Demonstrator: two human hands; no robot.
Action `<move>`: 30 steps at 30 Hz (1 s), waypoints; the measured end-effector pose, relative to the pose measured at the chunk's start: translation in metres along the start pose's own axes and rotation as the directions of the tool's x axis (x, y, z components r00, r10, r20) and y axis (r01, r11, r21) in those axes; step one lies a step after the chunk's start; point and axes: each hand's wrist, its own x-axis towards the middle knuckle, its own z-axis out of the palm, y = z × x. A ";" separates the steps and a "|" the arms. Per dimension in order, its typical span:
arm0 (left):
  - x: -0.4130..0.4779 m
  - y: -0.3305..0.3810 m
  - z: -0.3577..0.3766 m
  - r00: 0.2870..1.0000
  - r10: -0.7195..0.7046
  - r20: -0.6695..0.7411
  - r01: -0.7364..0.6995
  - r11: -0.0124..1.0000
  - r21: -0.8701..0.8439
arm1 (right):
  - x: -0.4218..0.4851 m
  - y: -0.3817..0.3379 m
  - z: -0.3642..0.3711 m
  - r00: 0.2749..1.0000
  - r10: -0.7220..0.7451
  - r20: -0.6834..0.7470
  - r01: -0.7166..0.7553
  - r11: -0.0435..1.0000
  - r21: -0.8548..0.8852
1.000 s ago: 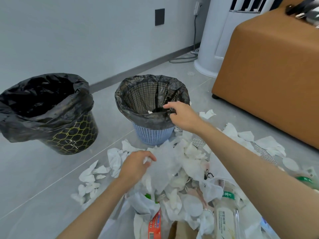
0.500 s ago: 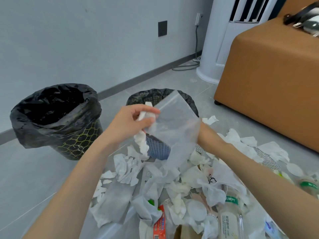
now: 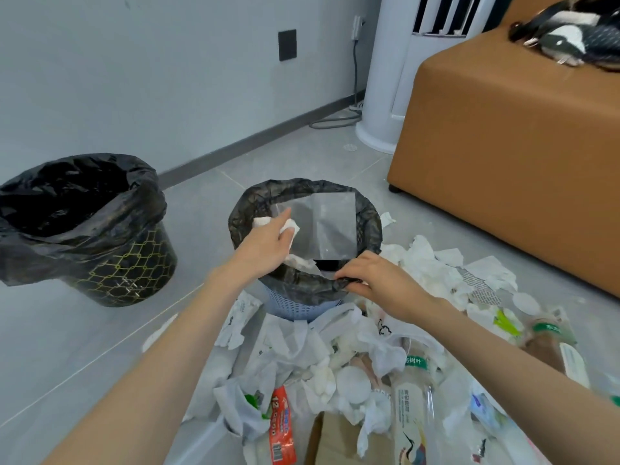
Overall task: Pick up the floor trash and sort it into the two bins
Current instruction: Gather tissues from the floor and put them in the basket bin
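Observation:
My left hand [image 3: 265,245] holds a crumpled white tissue [image 3: 288,228] and a clear plastic bag [image 3: 327,224] over the mouth of the blue mesh bin [image 3: 302,307] lined with a black bag. My right hand [image 3: 375,280] pinches that liner at the bin's near rim. A second bin [image 3: 134,270], black with a gold honeycomb pattern and a black liner, stands to the left. Trash covers the floor in front of me: tissues [image 3: 426,263], a plastic bottle [image 3: 411,414], a red wrapper [image 3: 281,427] and brown cardboard [image 3: 335,444].
A brown sofa [image 3: 503,162] stands at the right with a black-and-white bag [image 3: 570,38] on it. A white tower appliance [image 3: 389,78] and a cable [image 3: 332,120] are at the back by the grey wall. Bare grey floor lies to the left.
My left hand lifted the tissue and clear plastic bag from the pile and carried them over the blue bin. My right hand stayed at the bin's rim.

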 end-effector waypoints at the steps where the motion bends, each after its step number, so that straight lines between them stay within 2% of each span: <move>1: -0.003 -0.001 0.006 1.000 0.014 -0.023 -0.013 0.999 0.050 | -0.001 -0.001 0.001 1.000 0.001 -0.024 -0.001 1.000 -0.013; 4: -0.014 -0.003 0.024 0.989 0.095 -0.117 -0.084 0.992 0.091 | -0.003 0.003 0.010 0.990 0.041 -0.138 -0.050 0.997 -0.065; 6: -0.023 -0.001 0.036 0.959 0.145 -0.244 -0.136 0.989 0.053 | -0.009 0.005 0.015 0.959 0.114 -0.261 -0.124 0.992 -0.020; 9: -0.041 0.012 0.051 0.856 0.255 -0.451 -0.303 0.952 -0.036 | -0.029 0.003 0.018 0.841 0.292 -0.456 -0.227 0.955 0.193; 12: -0.056 0.033 0.067 0.780 0.407 -0.476 -0.488 0.871 -0.056 | -0.059 0.007 0.029 0.738 0.510 -0.441 -0.376 0.854 0.360; 14: -0.064 0.047 0.084 0.774 0.484 -0.408 -0.555 0.829 -0.069 | -0.082 0.018 0.043 0.713 0.627 -0.314 -0.515 0.772 0.373; 15: -0.067 0.051 0.095 0.783 0.517 -0.345 -0.572 0.817 -0.075 | -0.094 0.024 0.050 0.701 0.682 -0.206 -0.597 0.720 0.354; 17: -0.070 0.050 0.119 0.811 0.550 -0.200 -0.571 0.818 -0.068 | -0.116 0.029 0.064 0.634 0.772 0.044 -0.742 0.591 0.316; 18: -0.071 0.045 0.133 0.835 0.536 -0.126 -0.546 0.835 -0.065 | -0.126 0.028 0.072 0.590 0.792 0.155 -0.790 0.527 0.314; 20: -0.073 0.030 0.158 0.894 0.448 0.005 -0.447 0.892 -0.060 | -0.140 0.021 0.086 0.557 0.779 0.288 -0.823 0.470 0.320; 22: -0.077 0.014 0.178 0.932 0.336 0.140 -0.334 0.942 -0.033 | -0.147 0.016 0.102 0.546 0.772 0.325 -0.829 0.444 0.339; 24: -0.085 0.003 0.190 0.937 0.238 0.255 -0.256 0.966 0.042 | -0.147 0.014 0.113 0.512 0.798 0.318 -0.842 0.391 0.372; 27: -0.093 -0.011 0.198 0.905 0.118 0.409 -0.195 0.969 0.152 | -0.140 0.018 0.113 0.482 0.809 0.336 -0.845 0.327 0.424; 30: -0.094 -0.025 0.204 0.869 0.049 0.492 -0.169 0.964 0.204 | -0.132 0.027 0.098 0.497 0.755 0.428 -0.857 0.349 0.379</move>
